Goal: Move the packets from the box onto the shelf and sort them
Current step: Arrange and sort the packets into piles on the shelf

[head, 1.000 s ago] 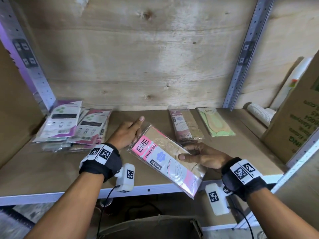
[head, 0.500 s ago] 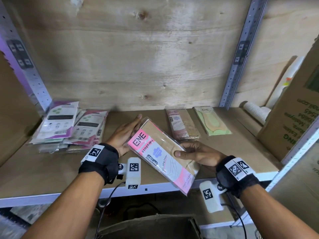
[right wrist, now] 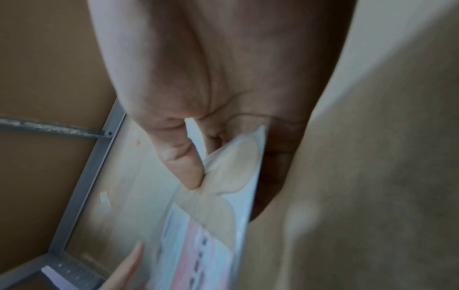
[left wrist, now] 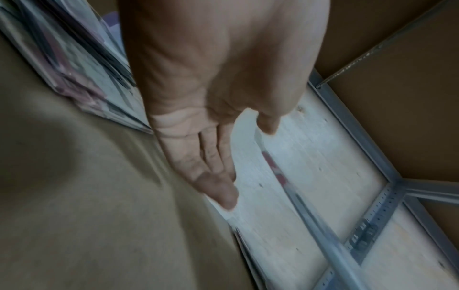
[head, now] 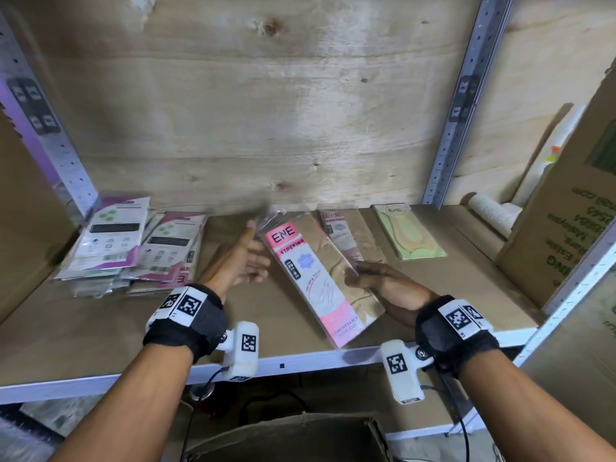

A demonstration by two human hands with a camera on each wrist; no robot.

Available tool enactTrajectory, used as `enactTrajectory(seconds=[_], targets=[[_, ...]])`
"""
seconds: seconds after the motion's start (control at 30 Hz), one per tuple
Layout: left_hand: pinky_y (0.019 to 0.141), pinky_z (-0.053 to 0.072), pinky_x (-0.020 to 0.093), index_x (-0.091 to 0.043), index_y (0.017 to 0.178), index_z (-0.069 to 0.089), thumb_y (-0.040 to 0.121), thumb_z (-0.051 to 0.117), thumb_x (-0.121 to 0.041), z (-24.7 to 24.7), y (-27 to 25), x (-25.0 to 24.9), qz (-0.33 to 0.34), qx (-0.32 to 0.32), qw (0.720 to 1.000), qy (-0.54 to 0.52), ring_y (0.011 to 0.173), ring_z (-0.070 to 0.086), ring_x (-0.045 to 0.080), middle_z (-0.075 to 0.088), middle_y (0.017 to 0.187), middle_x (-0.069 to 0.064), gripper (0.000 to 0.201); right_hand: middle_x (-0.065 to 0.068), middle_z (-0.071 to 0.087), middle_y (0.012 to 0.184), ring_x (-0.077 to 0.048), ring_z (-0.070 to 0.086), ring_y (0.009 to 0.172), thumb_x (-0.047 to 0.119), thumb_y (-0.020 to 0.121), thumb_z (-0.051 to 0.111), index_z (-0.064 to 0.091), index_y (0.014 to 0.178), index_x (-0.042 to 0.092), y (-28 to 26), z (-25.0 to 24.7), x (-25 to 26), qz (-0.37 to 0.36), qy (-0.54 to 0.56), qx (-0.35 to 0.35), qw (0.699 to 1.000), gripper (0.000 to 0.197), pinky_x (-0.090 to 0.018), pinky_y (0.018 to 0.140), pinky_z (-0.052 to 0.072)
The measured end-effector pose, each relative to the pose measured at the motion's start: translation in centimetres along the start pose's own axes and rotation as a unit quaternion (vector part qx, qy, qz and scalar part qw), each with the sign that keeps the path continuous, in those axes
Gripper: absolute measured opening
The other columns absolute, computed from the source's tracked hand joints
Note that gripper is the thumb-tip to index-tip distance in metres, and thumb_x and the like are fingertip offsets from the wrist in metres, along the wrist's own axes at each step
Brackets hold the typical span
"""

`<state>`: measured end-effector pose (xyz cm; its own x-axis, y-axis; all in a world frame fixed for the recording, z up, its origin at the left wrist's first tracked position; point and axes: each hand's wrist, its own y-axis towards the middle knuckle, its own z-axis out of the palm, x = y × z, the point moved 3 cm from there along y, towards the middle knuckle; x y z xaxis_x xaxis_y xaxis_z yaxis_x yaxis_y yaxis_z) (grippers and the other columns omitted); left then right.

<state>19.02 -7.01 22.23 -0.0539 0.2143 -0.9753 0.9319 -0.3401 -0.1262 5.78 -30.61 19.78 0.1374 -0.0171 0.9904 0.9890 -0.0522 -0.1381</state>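
Behind brown shelf, plywood wall rises.

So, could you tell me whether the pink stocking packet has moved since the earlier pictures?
Yes. The pink stocking packet has moved toward the back of the shelf, nearer the packet lying there, its top now close to the back wall.

The packet pinched in my right hand is pink and white over beige stockings, with dark lettering. Far right lies a pale green packet. On the left, the stack shows white, purple and magenta. My wristbands are black with black-and-white square markers.
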Motion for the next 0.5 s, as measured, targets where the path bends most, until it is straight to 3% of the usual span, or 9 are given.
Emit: enactTrajectory(seconds=[0.1, 0.17, 0.23, 0.37, 0.43, 0.5], targets=[[0.066, 0.062, 0.032, -0.008, 0.12, 0.056, 0.085, 0.054, -0.068, 2.4, -1.4, 0.5, -0.044, 0.118, 0.992, 0.022, 0.079, 0.075, 0.03, 0.073, 0.102, 0.018, 0.07, -0.028, 0.061, 0.129, -0.047, 0.057, 0.119, -0.002, 0.096, 0.052, 0.058, 0.127, -0.006, 0.5, 0.4, 0.7, -0.025, 0.029, -0.019, 0.999, 0.033, -0.056, 0.106, 0.042], [0.071, 0.062, 0.033, -0.006, 0.125, 0.053, 0.084, 0.067, -0.057, 4.1, -2.5, 0.9, -0.048, 0.217, 0.974, 0.03, 0.084, 0.075, 0.03, 0.074, 0.103, 0.019, 0.067, -0.028, 0.062, 0.127, -0.039, 0.065, 0.109, -0.004, 0.094, 0.054, 0.057, 0.126, -0.008, 0.7, 0.7, 0.8, -0.035, 0.086, -0.039, 0.995, 0.032, -0.048, 0.096, 0.051], [0.069, 0.061, 0.029, -0.007, 0.12, 0.061, 0.083, 0.074, -0.041, 5.4, -3.1, 1.2, -0.03, 0.283, 0.958, 0.03, 0.081, 0.074, 0.026, 0.077, 0.097, 0.014, 0.052, -0.027, 0.065, 0.122, -0.032, 0.07, 0.096, -0.005, 0.092, 0.056, 0.059, 0.123, -0.008, 1.0, 0.8, 0.6, -0.04, 0.129, -0.055, 0.989, 0.031, -0.04, 0.085, 0.059], [0.058, 0.055, 0.019, -0.003, 0.109, 0.07, 0.09, 0.071, -0.018, 5.7, -3.0, 1.7, 0.002, 0.307, 0.951, 0.036, 0.064, 0.067, 0.016, 0.072, 0.082, 0.011, 0.024, -0.016, 0.072, 0.105, -0.029, 0.071, 0.088, -0.005, 0.091, 0.058, 0.068, 0.107, 0.003, 0.9, 0.7, 0.0, -0.004, 0.094, -0.037, 0.995, 0.02, -0.038, 0.08, 0.056], [0.063, 0.057, 0.02, -0.002, 0.111, 0.07, 0.091, 0.071, -0.019, 5.3, -2.8, 2.1, -0.007, 0.311, 0.95, 0.032, 0.065, 0.068, 0.017, 0.073, 0.084, 0.014, 0.026, -0.011, 0.069, 0.094, -0.021, 0.067, 0.073, -0.009, 0.089, 0.054, 0.064, 0.11, 0.005, 0.7, 0.6, -0.1, 0.022, 0.065, -0.029, 0.997, 0.027, -0.034, 0.071, 0.054], [0.065, 0.058, 0.022, 0.0, 0.116, 0.067, 0.092, 0.068, -0.023, 5.2, -2.6, 2.3, -0.021, 0.32, 0.947, 0.019, 0.07, 0.071, 0.02, 0.074, 0.091, 0.019, 0.033, -0.012, 0.067, 0.096, -0.015, 0.064, 0.068, -0.012, 0.087, 0.05, 0.06, 0.12, 0.0, 0.6, 0.4, 0.1, 0.029, 0.037, -0.019, 0.999, 0.037, -0.026, 0.063, 0.054]])
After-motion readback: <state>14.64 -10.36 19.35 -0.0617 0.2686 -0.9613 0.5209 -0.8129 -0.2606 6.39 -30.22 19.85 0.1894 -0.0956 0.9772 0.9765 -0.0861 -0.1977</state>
